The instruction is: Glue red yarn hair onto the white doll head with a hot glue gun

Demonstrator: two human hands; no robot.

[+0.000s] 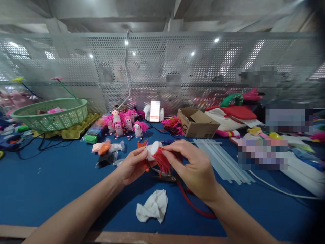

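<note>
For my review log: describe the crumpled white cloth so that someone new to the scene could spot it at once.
Start at the blue table and follow its near wooden edge to the middle. There, just below the left hand and right hand, lies the crumpled white cloth. It is the only soft, plain white lump there; the red cord beside it is thin and curved.

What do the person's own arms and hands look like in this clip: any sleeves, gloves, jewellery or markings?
Both forearms are bare up to the bottom edge of the picture, with no sleeves in view. The left hand and right hand wear no gloves. No watch, bracelet, ring or marking shows on the parts visible. The fingernails look short, as far as can be told.
</note>
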